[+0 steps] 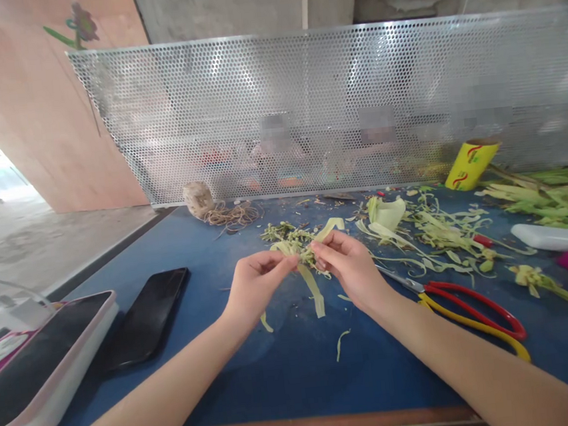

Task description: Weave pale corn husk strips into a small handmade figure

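Both my hands meet over the middle of the blue tabletop. My left hand point(260, 275) pinches a pale green strip of plant leaf point(314, 292), one end of which hangs down below the fingertips. From the other side my right hand point(346, 264) also has thumb and finger closed on the leafy strip, and a wider pale piece rises above that hand. What lies exactly between the fingertips is partly hidden. Behind the hands is a small heap of green plant bits point(283, 232). Scissors point(453, 300) with red and yellow handles lie beside my right forearm.
At left are a black phone point(148, 316) and a white-edged device point(41, 357). A twine ball point(198, 200) sits at the back. Shredded leaves point(446, 231), a yellow tube point(471, 165) and long leaf stalks point(554, 197) occupy the right. A perforated metal screen point(234, 110) borders the table; people are beyond it.
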Action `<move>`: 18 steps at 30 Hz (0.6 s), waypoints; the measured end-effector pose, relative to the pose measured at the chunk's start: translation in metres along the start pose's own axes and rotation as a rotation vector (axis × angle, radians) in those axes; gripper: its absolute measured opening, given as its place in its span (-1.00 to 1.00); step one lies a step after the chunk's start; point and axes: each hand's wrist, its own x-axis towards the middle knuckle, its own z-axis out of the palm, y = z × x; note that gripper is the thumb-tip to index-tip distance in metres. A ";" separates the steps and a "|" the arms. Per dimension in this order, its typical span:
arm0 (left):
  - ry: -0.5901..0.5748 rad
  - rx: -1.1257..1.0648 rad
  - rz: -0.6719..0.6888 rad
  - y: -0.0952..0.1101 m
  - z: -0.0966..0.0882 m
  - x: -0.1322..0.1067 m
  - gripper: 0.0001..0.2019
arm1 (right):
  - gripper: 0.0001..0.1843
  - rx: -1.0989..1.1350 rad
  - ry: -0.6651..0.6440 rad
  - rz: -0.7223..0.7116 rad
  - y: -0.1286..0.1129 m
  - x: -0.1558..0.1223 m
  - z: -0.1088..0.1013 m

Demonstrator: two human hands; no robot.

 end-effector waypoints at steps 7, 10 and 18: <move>-0.041 -0.185 0.001 -0.005 -0.001 0.005 -0.76 | -0.80 0.028 -0.267 0.095 0.003 -0.005 0.006; -0.035 -0.124 0.033 -0.002 -0.001 0.003 -0.76 | -0.81 -0.019 -0.244 0.106 0.005 -0.007 0.007; -0.187 0.031 0.105 0.001 0.001 -0.002 -0.72 | -0.74 0.060 -0.121 0.096 0.007 -0.005 0.007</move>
